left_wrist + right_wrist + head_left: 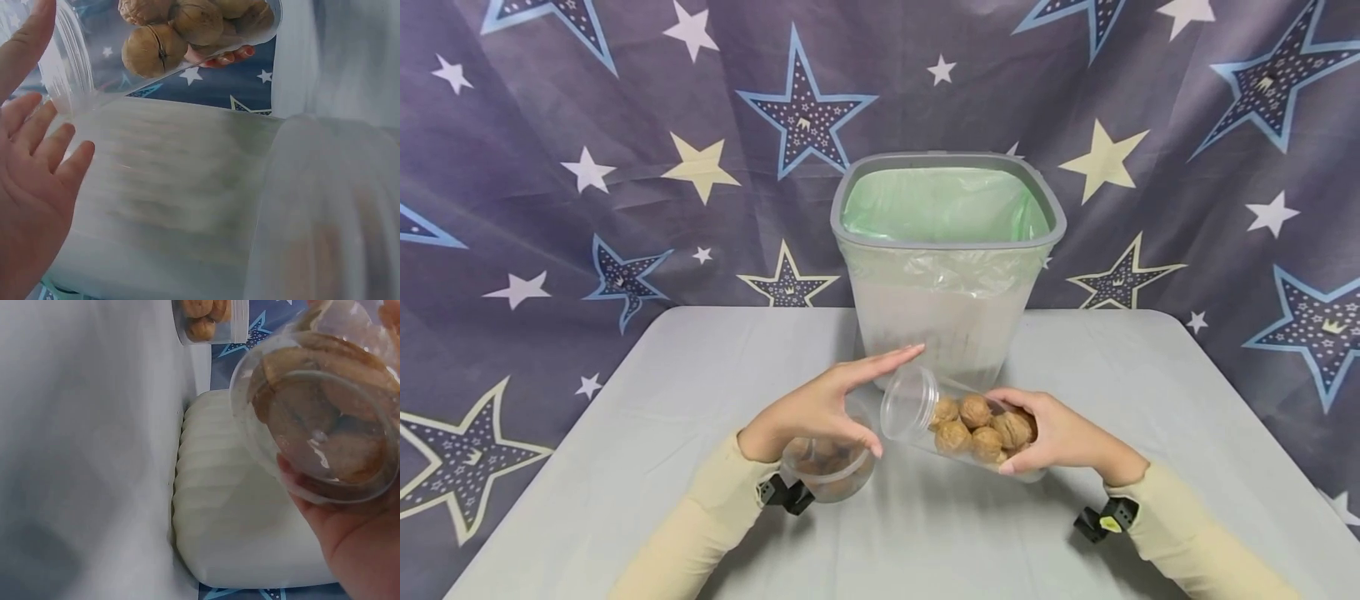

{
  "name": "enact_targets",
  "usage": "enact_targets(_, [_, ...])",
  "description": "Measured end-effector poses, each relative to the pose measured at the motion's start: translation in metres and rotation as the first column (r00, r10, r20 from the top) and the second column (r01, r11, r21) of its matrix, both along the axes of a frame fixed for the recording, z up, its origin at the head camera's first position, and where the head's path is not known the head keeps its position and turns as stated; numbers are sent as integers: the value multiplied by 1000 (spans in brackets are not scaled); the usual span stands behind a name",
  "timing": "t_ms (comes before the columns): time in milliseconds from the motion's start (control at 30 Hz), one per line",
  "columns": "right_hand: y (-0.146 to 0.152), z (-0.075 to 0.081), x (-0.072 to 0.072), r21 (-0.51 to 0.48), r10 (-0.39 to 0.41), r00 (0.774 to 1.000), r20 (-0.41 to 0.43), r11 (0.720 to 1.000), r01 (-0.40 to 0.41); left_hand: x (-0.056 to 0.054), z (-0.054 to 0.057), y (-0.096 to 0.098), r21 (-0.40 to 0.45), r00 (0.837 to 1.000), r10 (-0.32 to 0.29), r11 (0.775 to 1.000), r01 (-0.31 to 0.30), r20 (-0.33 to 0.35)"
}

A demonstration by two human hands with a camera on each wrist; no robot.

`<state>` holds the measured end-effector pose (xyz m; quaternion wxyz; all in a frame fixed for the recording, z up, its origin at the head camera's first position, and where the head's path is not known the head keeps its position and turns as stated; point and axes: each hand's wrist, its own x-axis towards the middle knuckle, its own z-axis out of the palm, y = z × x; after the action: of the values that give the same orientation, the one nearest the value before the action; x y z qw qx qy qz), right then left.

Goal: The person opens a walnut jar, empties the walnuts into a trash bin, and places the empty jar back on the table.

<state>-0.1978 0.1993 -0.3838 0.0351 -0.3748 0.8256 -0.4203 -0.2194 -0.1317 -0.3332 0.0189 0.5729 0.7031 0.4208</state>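
Note:
A clear plastic jar holding several walnuts lies tipped on its side over the table, its ringed mouth toward the left. My right hand grips it near the base, thumb and fingers around the wall. In the right wrist view the round bottom of this jar faces the camera. Beside the mouth, my left hand is spread, fingers straight and thumb apart; the left wrist view puts its fingertips right by the rim. A second clear jar with walnuts stands under the left wrist, partly hidden.
Behind the jars stands a pale waste bin with a grey rim and a translucent green liner. The table has a light grey cover. A dark star-patterned curtain hangs behind it.

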Motion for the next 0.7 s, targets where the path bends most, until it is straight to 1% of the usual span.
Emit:
enact_targets(200, [1, -1, -2, 1, 44, 999, 12, 999, -44, 1, 2, 2, 59, 998, -50, 997, 52, -26])
enact_targets(367, [1, -1, -3, -13, 68, 997, 31, 998, -68, 3, 3, 2, 73, 997, -72, 995, 74, -23])
enact_targets(600, [1, 0, -3, -18, 76, 995, 61, 997, -75, 4, 2, 2, 113, 997, -65, 991, 68, -31])
enact_targets(700, [0, -1, -2, -15, 64, 996, 56, 998, -64, 4, 1, 1, 118, 998, -45, 992, 48, -32])
